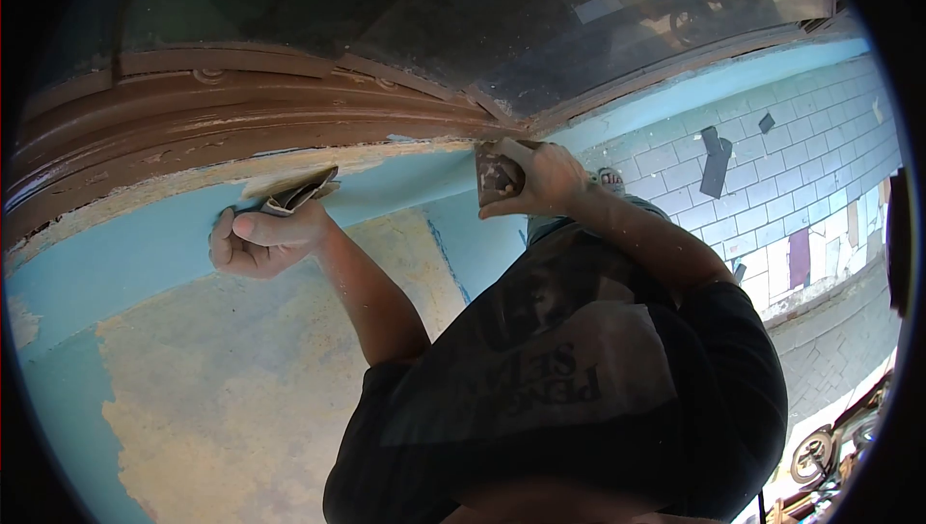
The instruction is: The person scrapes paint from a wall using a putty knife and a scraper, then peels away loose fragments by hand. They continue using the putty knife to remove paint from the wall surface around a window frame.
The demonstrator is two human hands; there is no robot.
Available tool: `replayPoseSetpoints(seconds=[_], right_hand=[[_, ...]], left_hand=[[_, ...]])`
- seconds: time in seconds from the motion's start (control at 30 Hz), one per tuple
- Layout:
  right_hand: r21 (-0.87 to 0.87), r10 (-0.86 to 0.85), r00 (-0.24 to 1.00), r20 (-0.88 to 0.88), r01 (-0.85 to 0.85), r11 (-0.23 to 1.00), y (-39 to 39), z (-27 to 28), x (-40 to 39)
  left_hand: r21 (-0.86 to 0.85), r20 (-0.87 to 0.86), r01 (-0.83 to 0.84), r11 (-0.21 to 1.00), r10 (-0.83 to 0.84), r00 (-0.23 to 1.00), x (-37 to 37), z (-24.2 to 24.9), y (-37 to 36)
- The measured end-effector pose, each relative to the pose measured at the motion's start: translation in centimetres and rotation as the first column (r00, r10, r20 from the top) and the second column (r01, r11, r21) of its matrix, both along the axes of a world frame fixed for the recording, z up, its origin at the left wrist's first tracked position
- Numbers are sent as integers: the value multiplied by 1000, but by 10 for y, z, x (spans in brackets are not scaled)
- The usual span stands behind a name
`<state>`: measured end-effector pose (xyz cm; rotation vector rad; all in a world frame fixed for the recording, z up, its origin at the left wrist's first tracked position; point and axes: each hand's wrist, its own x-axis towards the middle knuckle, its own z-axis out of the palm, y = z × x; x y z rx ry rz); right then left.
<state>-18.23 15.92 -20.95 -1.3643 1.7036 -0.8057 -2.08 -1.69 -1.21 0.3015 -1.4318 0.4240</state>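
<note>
My left hand (265, 239) is closed on a thin folded sheet (301, 194), dark with paler edges, possibly sandpaper. It sits just beneath the rough, pale strip (289, 165) along the brown wooden frame (241, 104). My right hand (550, 181) grips a flat, square-edged brown plate (495, 177) with pale smears, beside the corner where the blue ledge ends. Part of that plate is hidden by the fingers, so its exact kind cannot be made out.
Below the light-blue band (116, 283), the wall has a large bare yellowish patch (231, 360). Dark window glass (434, 22) lies above the frame. At right, dark scraps (714, 162) lie on grey paving (762, 191). A parked motorbike (815, 456) shows at lower right.
</note>
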Motion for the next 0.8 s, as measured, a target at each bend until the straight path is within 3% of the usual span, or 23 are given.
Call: replayPoseSetpoints(seconds=[0.07, 0.1, 0.17, 0.3, 0.37, 0.47, 0.6, 0.8], right_hand=[[-282, -93, 996, 11, 92, 955, 2, -5, 15], [-278, -85, 996, 22, 88, 957, 3, -6, 18], [-101, -33, 999, 9, 34, 994, -1, -6, 5], [-302, -112, 994, 3, 108, 947, 3, -5, 8], [-64, -34, 998, 60, 38, 997, 2, -8, 2], [-113, -24, 999, 38, 28, 993, 5, -21, 4], [15, -34, 995, 92, 33, 999, 8, -12, -9], [9, -101, 987, 123, 101, 995, 3, -66, -6]], left_hand=[[-2, 11, -3, 1000, 3, 1000, 5, -1, 1], [2, 23, -11, 1000, 11, 1000, 10, 0, 3], [-13, 20, -18, 1000, 18, 1000, 8, 1, 1], [-2, 15, -1, 1000, 1, 1000, 5, 0, 0], [22, 25, 8, 1000, -9, 1000, 8, -1, 3], [22, 3, 32, 999, -32, 999, 2, -1, -1], [19, 8, 11, 1000, -11, 1000, 5, -1, 1], [1, 50, -33, 999, 33, 998, 8, 0, 0]])
